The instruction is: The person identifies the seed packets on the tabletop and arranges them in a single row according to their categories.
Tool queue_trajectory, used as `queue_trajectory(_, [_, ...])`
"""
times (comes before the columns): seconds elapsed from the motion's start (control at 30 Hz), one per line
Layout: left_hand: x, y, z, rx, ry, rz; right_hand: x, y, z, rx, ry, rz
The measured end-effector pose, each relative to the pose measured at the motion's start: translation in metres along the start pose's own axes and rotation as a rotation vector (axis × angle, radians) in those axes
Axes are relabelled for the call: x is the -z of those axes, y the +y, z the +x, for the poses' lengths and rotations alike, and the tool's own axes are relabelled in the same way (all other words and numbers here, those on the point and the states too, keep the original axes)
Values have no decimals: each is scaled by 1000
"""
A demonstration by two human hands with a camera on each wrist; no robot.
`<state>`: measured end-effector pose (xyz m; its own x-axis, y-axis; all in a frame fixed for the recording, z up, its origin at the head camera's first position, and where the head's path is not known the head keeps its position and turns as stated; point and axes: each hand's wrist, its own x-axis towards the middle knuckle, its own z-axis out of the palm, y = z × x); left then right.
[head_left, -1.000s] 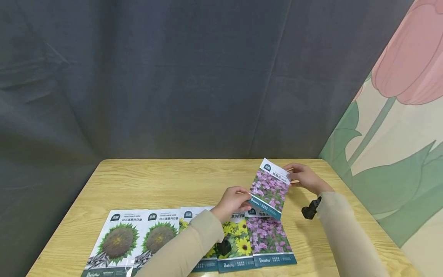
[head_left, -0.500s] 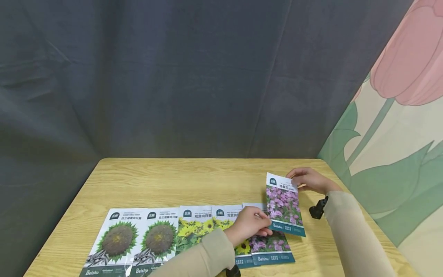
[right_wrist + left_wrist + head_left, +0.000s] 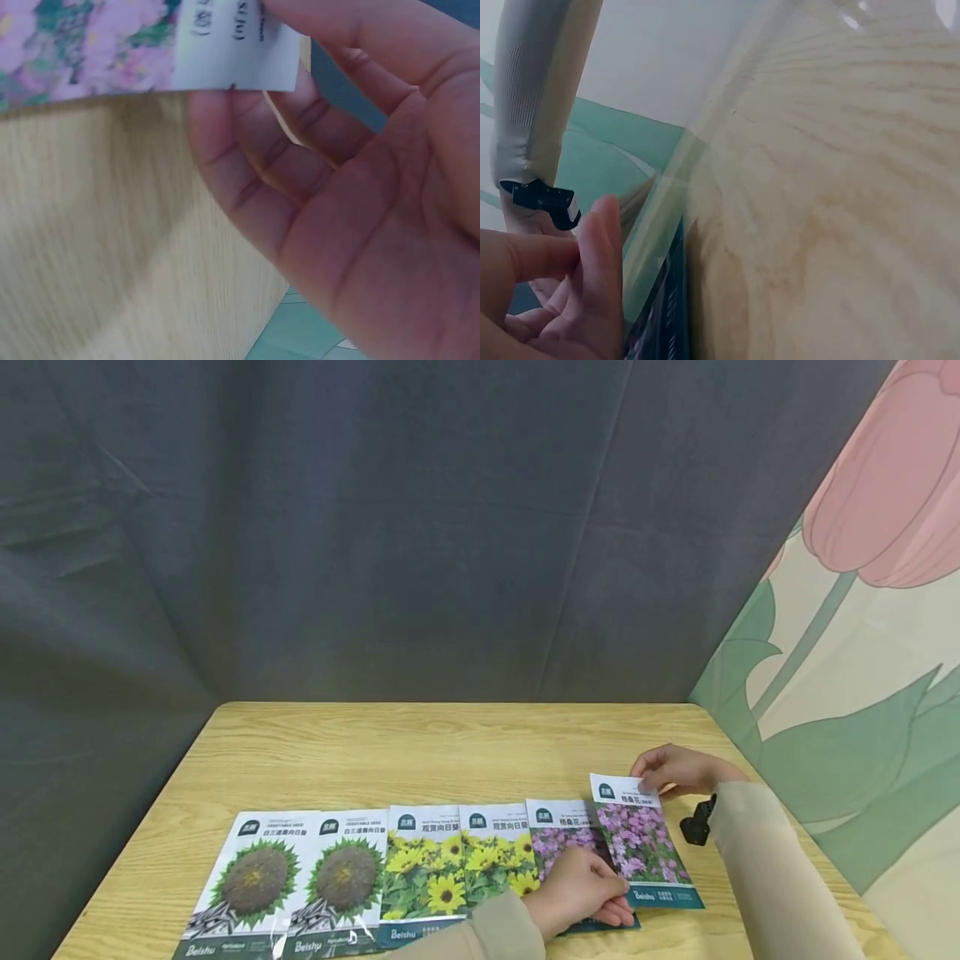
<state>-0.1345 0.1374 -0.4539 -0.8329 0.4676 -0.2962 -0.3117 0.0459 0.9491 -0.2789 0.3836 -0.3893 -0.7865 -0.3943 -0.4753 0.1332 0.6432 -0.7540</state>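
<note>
My right hand (image 3: 682, 770) pinches the top right corner of a seed packet (image 3: 641, 839) with pink-purple flowers, thumb on its front and fingers behind. At the same packet's lower left corner, my left hand (image 3: 581, 889) pinches with thumb and forefinger. The packet is tilted slightly, its top edge raised off the wood in the right wrist view. Beneath its left side and my left hand lies another purple-flower seed packet (image 3: 558, 839), partly covered. In the left wrist view, the fingertips (image 3: 600, 225) are close together and a dark blue packet edge (image 3: 671, 315) shows beside them.
Left of these, a row of overlapping packets lies on the wooden table (image 3: 360, 752): two yellow-flower packets (image 3: 423, 877) and two sunflower-head packets (image 3: 258, 881). A dark curtain (image 3: 450, 527) hangs behind the table. A tulip-painted wall (image 3: 862, 693) stands at the right.
Both hands have carried the purple-flower packet right and down, from above the row to beside its right end. More of the yellow-flower packets now shows.
</note>
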Motion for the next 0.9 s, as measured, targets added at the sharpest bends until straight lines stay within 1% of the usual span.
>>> queue_trajectory(0.13, [-6,-3,0,14,29,51,-4,5,2,-59,21,-42])
queue_trajectory(0.3, [-8,-9,0,5,23,73,-10,10,6,-110,24,-71])
queue_trajectory(0.5, [-10,-10,1,17,12,72,-14,15,8,-90,8,-80])
queue_trajectory(0.7, [-9,-6,1,13,8,128,-16,17,12,-94,10,-92])
queue_trajectory(0.83, [-8,-6,1,17,17,155,-18,17,14,-98,27,-116])
queue_trajectory(0.9, [-8,-8,2,11,23,169,-19,17,14,-82,29,-132])
